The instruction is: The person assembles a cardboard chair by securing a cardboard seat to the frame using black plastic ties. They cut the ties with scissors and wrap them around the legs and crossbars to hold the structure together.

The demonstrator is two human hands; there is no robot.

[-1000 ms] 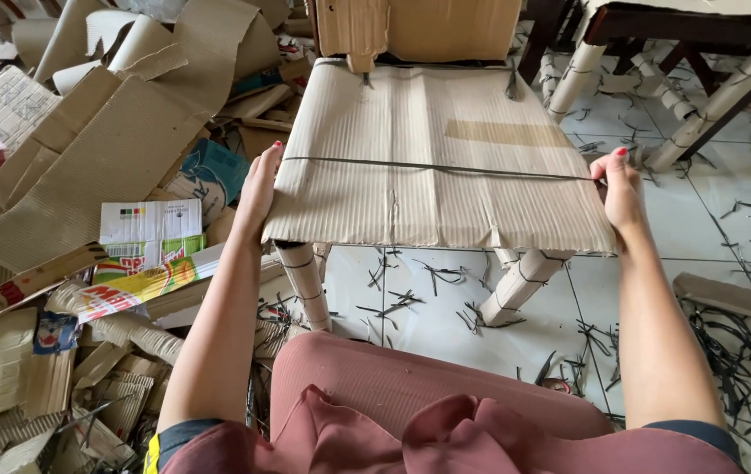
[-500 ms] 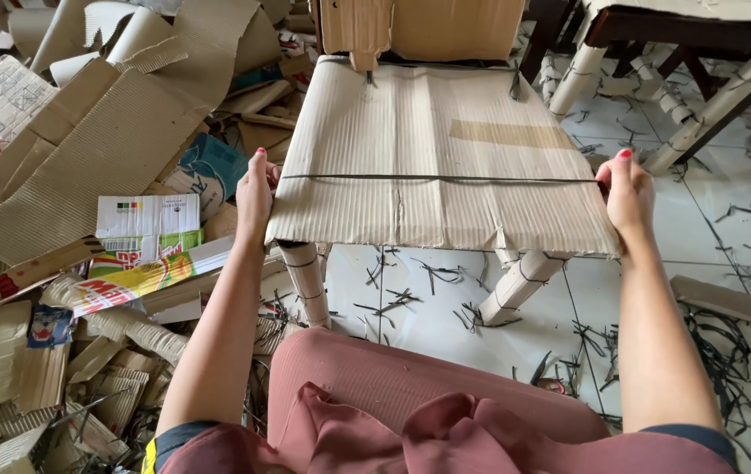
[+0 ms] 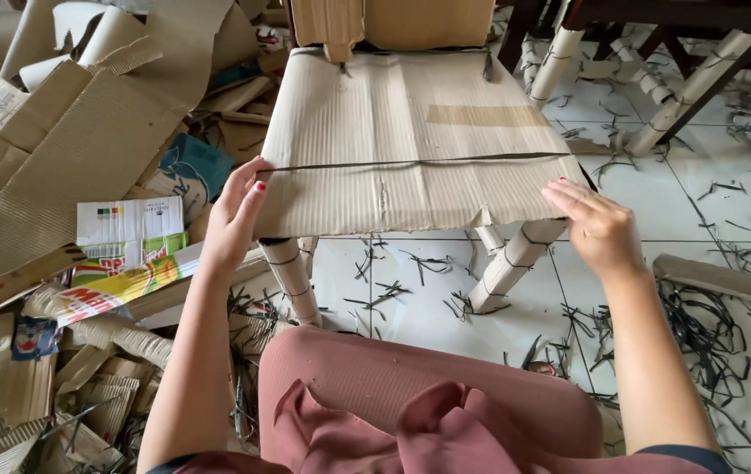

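Corrugated brown cardboard makes up the small chair (image 3: 419,140) that stands on the pale tiled floor (image 3: 700,211) in front of the person, its flat seat facing the camera and its low back rising at the top edge of the view. A thin dark strap (image 3: 419,163) runs across the seat from side to side, lying flat on the ribbed surface a little behind the front edge. The left hand (image 3: 235,215) rests against the seat's left front corner, fingers curled up over the edge beside the strap's left end; whether it actually pinches the strap cannot be told, since the fingertips hide the contact. The right hand (image 3: 599,224) hovers at the right front corner, fingers loosely spread and pointing left toward the strap's right end, gripping nothing that can be seen. Under the seat, rolled cardboard legs (image 3: 507,263) bound with dark bands slant down to the tiles. A strip of tan tape (image 3: 489,115) sits on the right part of the seat. The person's knee in pink cloth (image 3: 411,395) fills the lower middle. To the left lies a heap of cardboard scraps (image 3: 68,149), with a printed flattened box in white, green and yellow (image 3: 125,241) near the left forearm. Dark strap offcuts (image 3: 709,325) litter the floor on the right.
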